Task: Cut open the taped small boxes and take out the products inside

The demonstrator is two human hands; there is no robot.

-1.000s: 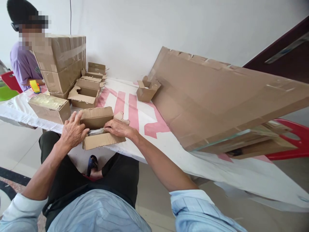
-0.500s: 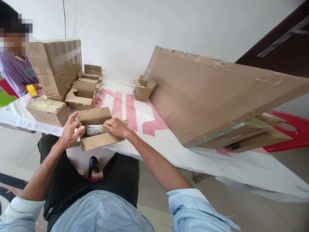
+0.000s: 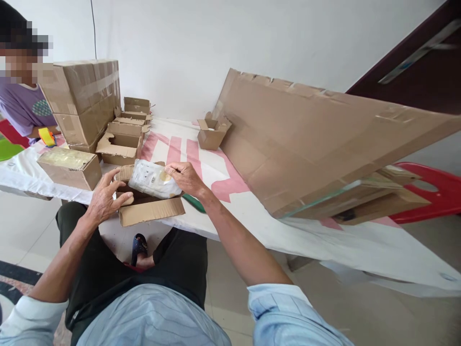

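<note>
An opened cardboard box (image 3: 153, 213) lies at the table's near edge in front of me. My left hand (image 3: 108, 194) grips its left end, thumb and fingers bent around the cardboard. At the right end of a white plastic packet (image 3: 149, 179) with printing on it, my right hand (image 3: 185, 177) pinches the edge. The packet is tilted, above the box opening, and hides part of the box. Beneath my right wrist, part of a dark green object (image 3: 194, 203) shows; its kind is unclear.
A closed, taped box (image 3: 68, 168) stands left of my left hand. Behind are opened boxes (image 3: 120, 149) in a row and stacked cartons (image 3: 82, 103). A small open box (image 3: 211, 137) leans by a large cardboard sheet (image 3: 306, 144). A person (image 3: 21, 105) sits at far left, near a tape dispenser (image 3: 46, 137).
My right hand has raised the packet out of the box's inside, up and slightly right. The green object has come into view. My left hand stays at the box's left end.
</note>
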